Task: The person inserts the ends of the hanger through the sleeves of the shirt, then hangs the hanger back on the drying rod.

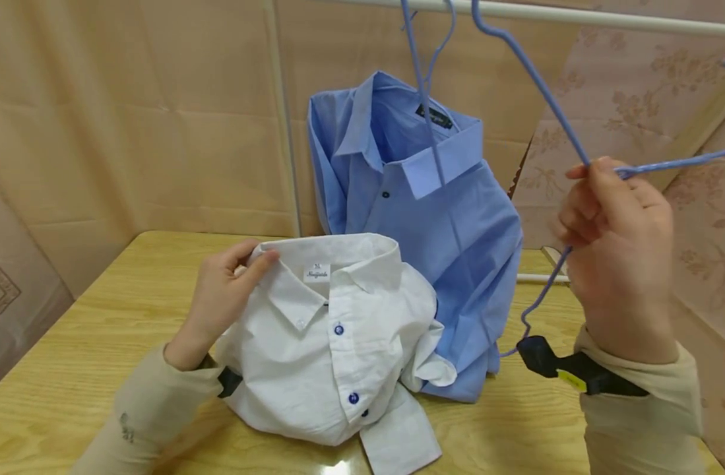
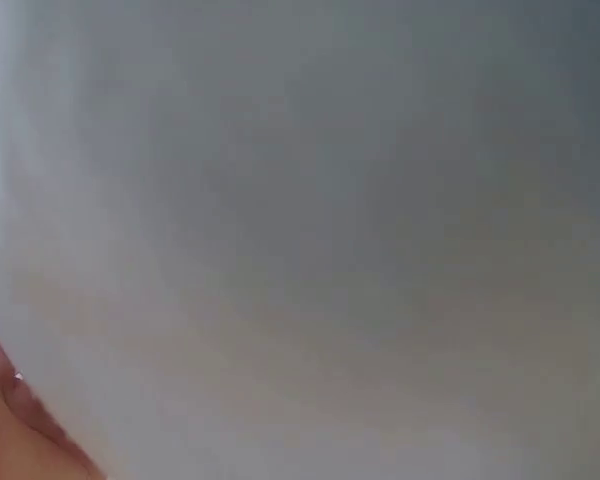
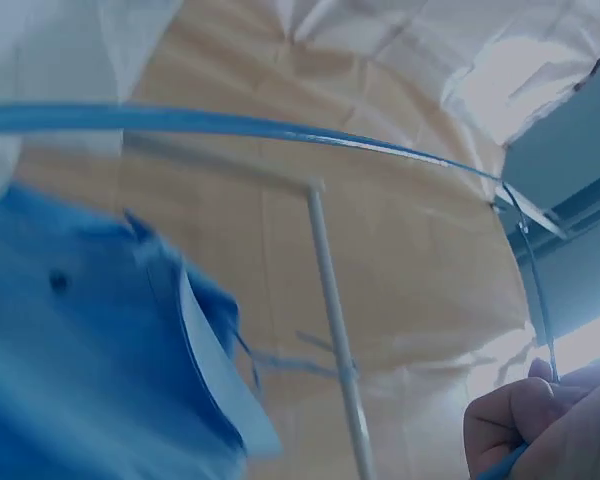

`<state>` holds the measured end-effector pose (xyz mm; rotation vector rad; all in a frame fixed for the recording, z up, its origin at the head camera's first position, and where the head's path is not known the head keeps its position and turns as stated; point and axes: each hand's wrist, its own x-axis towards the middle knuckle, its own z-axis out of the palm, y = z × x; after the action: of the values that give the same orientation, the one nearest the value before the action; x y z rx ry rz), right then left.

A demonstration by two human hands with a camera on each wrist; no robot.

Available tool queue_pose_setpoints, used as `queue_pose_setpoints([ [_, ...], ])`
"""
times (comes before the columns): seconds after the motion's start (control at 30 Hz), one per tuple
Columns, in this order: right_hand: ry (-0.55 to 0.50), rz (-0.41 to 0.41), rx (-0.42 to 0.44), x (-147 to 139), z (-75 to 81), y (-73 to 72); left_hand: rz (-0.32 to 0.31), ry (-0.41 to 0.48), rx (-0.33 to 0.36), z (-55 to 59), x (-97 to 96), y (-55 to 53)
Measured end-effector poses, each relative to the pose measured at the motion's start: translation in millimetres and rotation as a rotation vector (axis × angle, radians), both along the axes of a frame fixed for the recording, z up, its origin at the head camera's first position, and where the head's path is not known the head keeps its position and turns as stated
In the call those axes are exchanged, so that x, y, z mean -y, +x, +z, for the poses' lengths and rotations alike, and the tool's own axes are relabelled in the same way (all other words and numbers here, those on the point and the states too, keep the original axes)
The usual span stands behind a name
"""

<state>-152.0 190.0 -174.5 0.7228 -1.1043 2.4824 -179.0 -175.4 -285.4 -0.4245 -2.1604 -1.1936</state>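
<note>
My left hand point(image 1: 228, 284) pinches the collar of a white button-up shirt point(image 1: 297, 382) between thumb and fingers. The shirt has blue buttons and a label inside its neck. In the left wrist view, blurred pale cloth point(image 2: 300, 230) fills nearly everything. Raised at the right, my right hand point(image 1: 620, 251) grips a blue wire hanger point(image 1: 540, 82), whose wire extends on several sides of the fist. From the right wrist, the hanger's wire point(image 3: 280, 130) crosses the view, with curled fingers point(image 3: 515, 415) low at the right. The hanger is apart from the white shirt's collar.
Behind the white shirt, a blue shirt point(image 1: 362, 198) hangs on another blue hanger point(image 1: 448, 36) from a white rail point(image 1: 552, 13). A white upright point(image 1: 285, 119) stands at the back. Beneath lies a wood-grain table point(image 1: 113, 310), with beige curtains point(image 1: 178, 119) around it.
</note>
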Motion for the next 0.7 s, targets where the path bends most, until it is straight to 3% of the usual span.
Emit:
queue_pose_setpoints([
  [0.07, -0.04, 0.127, 0.038, 8.6, -2.6, -1.3, 0.002, 0.015, -0.008, 1.0, -1.7, 1.5],
  [0.13, -0.08, 0.202, 0.068, 17.8, -3.9, -2.6, 0.0, 0.021, -0.02, 1.7, -3.3, 2.9],
  [0.27, -0.207, 0.266, 0.11, 35.7, -1.1, -4.3, -0.009, 0.015, -0.04, 3.0, -6.2, 6.0],
  [0.47, -0.413, 0.261, 0.07, 55.4, 10.3, -10.6, -0.031, 0.006, -0.055, 3.6, -9.3, 8.9],
  [0.7, -0.504, 0.212, -0.003, 70.4, 24.1, -26.0, -0.072, -0.002, -0.065, 3.4, -11.6, 10.2],
])
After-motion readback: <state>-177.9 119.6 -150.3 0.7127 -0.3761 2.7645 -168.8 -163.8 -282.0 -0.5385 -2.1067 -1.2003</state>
